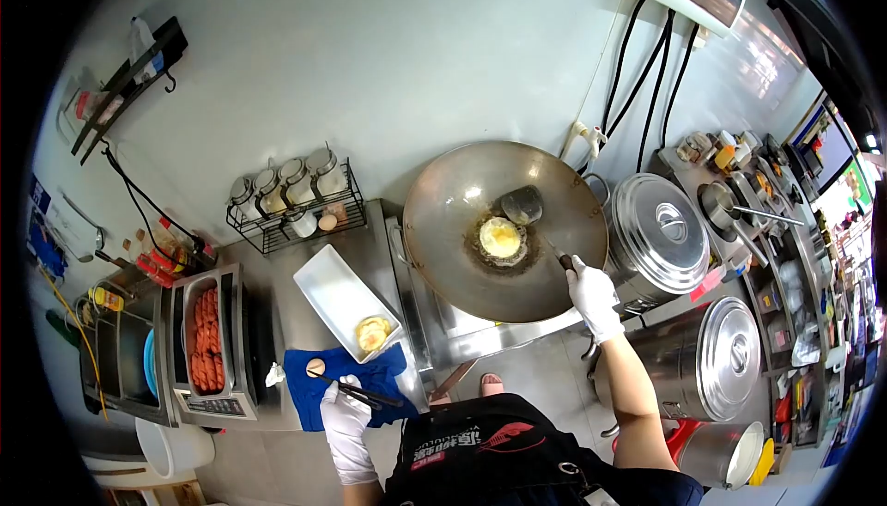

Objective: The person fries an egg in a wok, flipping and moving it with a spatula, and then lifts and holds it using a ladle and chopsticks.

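My gloved right hand (pixel 593 300) is closed around the handle of a spatula (pixel 523 205), whose dark blade rests inside a large wok (pixel 443 266). Just below the blade, a fried egg (pixel 501 238) lies in a little oil at the wok's bottom. My left hand (pixel 347 411), also gloved, grips black tongs (pixel 374 397) over a blue cloth (pixel 305 400). A brown egg (pixel 315 366) sits on that cloth close to the end of the tongs. Beyond the cloth, a white tray (pixel 333 289) holds one fried egg (pixel 373 332) at its near end.
A wire rack (pixel 296 224) with several seasoning jars stands against the wall. To the left is a steel container of red sausage-like food (pixel 205 340). Lidded steel pots (pixel 658 219) crowd the wok's right side, with shelves (pixel 795 321) farther right.
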`<state>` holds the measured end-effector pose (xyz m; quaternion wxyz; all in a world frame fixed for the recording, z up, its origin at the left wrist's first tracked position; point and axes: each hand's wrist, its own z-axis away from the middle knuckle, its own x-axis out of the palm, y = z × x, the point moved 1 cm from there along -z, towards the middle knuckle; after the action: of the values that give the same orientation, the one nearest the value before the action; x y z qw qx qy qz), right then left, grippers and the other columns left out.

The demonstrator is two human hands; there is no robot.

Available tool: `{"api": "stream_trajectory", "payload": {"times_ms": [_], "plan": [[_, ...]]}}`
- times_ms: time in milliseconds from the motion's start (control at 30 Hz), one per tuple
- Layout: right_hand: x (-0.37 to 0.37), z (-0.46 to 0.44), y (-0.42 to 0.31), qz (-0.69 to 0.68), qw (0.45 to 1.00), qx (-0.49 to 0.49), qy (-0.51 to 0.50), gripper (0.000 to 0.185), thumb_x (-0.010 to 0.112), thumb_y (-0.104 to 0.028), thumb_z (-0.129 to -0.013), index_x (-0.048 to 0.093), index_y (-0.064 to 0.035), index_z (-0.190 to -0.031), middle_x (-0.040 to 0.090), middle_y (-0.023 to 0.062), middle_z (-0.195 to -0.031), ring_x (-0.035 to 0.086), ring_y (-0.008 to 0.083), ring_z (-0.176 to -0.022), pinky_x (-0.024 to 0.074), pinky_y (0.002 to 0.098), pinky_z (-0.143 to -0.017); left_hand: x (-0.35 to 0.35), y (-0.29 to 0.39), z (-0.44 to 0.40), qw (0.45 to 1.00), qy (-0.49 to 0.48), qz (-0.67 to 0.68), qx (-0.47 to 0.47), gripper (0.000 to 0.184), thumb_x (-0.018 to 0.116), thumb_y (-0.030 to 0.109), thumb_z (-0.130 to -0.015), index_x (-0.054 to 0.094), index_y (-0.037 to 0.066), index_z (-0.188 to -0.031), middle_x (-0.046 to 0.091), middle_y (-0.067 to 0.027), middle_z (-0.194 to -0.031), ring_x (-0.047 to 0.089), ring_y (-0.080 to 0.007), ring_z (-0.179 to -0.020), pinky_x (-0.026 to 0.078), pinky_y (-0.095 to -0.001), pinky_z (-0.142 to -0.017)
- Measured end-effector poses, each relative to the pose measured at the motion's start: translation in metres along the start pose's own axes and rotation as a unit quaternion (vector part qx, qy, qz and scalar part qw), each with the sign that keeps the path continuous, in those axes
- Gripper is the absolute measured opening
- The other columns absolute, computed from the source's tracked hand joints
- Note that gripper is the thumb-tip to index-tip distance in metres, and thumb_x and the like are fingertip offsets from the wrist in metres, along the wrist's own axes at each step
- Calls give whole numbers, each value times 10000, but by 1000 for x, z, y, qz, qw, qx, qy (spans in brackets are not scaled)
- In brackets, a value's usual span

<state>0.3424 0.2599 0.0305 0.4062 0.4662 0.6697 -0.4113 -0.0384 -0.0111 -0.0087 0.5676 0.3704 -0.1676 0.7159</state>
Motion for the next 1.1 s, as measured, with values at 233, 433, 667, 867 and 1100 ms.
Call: {"api": "stream_trajectory", "payload": {"times_ms": [233,433,667,867,1100], "plan": [[-21,12,-9,49,998,-26,-12,335,603,-197,-731,602,-64,-1039,578,130,-611,581,264,-552,449,374,-502,3,-7,0,1000,13,-7,4,129,418,115,-866,497,17,-837,546,-71,-759,561,-190,-727,500,-289,-674],[-13,8,14,113,993,-24,6,320,592,-220,-741,601,-86,-1031,561,102,-582,574,241,-517,449,343,-463,4,-12,-4,1000,-6,-12,-3,130,425,115,-862,498,11,-830,549,-81,-759,561,-198,-727,498,-291,-674],[-2,5,28,125,992,-34,-1,337,584,-212,-731,606,-69,-1035,554,81,-564,569,222,-500,448,344,-461,6,-15,1,999,29,2,21,154,409,127,-869,482,2,-818,535,-92,-748,549,-205,-725,482,-306,-721],[11,9,11,94,995,-41,-9,284,578,-232,-742,618,-70,-971,566,96,-569,583,248,-504,451,348,-450,-4,-14,-3,999,22,-17,28,150,401,135,-869,494,35,-808,545,-65,-735,564,-184,-729,495,-291,-661],[18,1,11,0,1000,-4,2,291,576,-223,-756,614,-21,-961,592,149,-605,597,292,-560,472,383,-542,1,-13,-2,999,21,-16,27,136,406,138,-868,484,38,-819,543,-56,-747,565,-183,-723,495,-284,-638]]}}
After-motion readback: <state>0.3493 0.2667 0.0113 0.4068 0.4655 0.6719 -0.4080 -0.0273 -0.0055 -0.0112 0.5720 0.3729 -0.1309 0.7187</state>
